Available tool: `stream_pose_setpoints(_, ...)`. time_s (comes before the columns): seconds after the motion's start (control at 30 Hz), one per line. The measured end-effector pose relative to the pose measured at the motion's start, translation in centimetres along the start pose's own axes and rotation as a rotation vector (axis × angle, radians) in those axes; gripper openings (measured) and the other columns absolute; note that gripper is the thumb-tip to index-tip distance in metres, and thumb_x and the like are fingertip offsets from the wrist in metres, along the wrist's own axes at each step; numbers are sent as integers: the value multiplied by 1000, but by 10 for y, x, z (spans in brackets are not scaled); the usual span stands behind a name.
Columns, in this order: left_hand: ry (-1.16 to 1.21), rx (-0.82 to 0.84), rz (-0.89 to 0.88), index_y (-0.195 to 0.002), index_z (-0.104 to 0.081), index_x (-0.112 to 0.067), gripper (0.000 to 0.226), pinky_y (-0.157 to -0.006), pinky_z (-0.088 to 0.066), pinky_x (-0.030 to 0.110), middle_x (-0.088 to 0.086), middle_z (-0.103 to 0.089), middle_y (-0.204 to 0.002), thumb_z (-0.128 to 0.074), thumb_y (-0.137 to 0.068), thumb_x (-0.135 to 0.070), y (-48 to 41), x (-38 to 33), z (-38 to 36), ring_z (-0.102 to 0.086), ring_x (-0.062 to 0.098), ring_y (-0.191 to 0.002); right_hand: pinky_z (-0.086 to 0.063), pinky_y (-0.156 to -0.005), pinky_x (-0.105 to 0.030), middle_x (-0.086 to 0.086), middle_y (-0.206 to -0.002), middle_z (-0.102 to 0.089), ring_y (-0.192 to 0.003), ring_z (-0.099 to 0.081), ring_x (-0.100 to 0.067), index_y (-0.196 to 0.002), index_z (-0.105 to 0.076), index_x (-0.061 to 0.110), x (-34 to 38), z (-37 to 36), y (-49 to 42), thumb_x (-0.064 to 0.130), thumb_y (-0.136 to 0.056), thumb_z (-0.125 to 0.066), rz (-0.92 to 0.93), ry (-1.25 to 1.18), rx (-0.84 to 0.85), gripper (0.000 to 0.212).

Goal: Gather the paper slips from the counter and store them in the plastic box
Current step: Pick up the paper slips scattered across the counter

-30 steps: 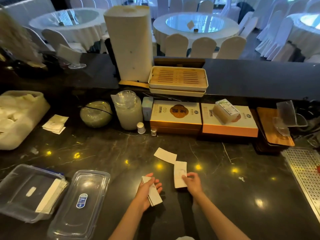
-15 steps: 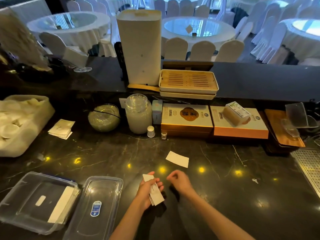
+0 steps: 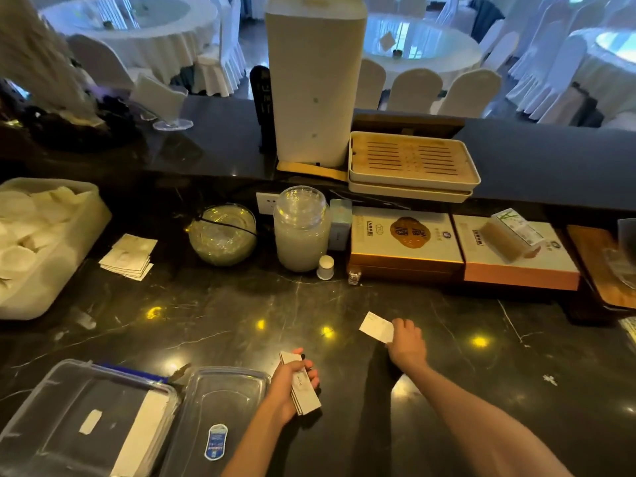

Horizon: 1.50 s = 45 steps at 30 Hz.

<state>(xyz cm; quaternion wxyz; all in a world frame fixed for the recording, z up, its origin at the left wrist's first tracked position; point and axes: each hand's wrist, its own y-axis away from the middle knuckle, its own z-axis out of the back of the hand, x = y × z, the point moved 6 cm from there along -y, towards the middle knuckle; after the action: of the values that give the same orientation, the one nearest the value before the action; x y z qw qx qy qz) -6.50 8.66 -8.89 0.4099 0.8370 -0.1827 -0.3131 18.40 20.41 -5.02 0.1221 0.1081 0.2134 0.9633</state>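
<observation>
One plastic box (image 3: 82, 418) sits open well off to the left hand's (image 3: 289, 383) outer side (lid beside it); that hand clamps a slip stack (image 3: 303, 390). Right hand (image 3: 406, 342) pinches a single slip (image 3: 377, 327) jutting from its fingertips, long axis slanting toward the left hand.

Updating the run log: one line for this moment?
left hand: holds slip stack | right hand: on single slip | plastic box: open
</observation>
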Motion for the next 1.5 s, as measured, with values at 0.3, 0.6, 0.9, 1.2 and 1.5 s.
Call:
stream_pose_setpoints(0.3,-277,37,3,-121,-47,-10,26,-53,-44,31,12,-52,-77,-53,-96,-6,4,41,1,-50,20,-57,-47,-65,-34,-17,-107,-63,-88,-57,-25,-98,-46,10,-13,-66,78,11,-90,-67,-243,-768,188,22)
stream_pose_setpoints(0.6,-402,134,-45,-119,-63,0,57,-78,-59,47,27,-72,-105,-55,-93,-50,57,91,3,-71,37,-90,-47,-53,-11,7,-99,-71,-84,-66,-4,-113,-61,27,-10,-95,215,24,-96,-60,-51,-986,272,18)
stream_pose_setpoints(0.9,-290,157,-154,-137,-50,-6,39,-72,-53,39,17,-66,-94,-52,-99,-13,133,94,63,-63,28,-78,-53,-96,-38,-6,-108,-71,-104,-65,-21,-141,-52,33,22,-130,315,30,-91,-61,170,-750,55,51)
stream_pose_setpoints(1.2,-141,101,-239,-126,-56,-20,32,-69,-44,37,13,-58,-83,-41,-101,-9,212,55,178,-51,22,-67,-54,-93,-28,-8,-130,-64,-112,-63,-17,-144,-47,8,112,-205,428,12,-98,-56,-11,-1379,326,47)
stream_pose_setpoints(1.5,-192,151,-444,-104,-70,-18,23,-72,-59,37,11,-73,-91,-67,-89,-34,248,-54,267,-72,24,-81,-58,-88,-40,-11,-123,-67,-113,-65,-27,-133,-58,14,237,-219,472,13,-99,-54,-150,-1555,525,34)
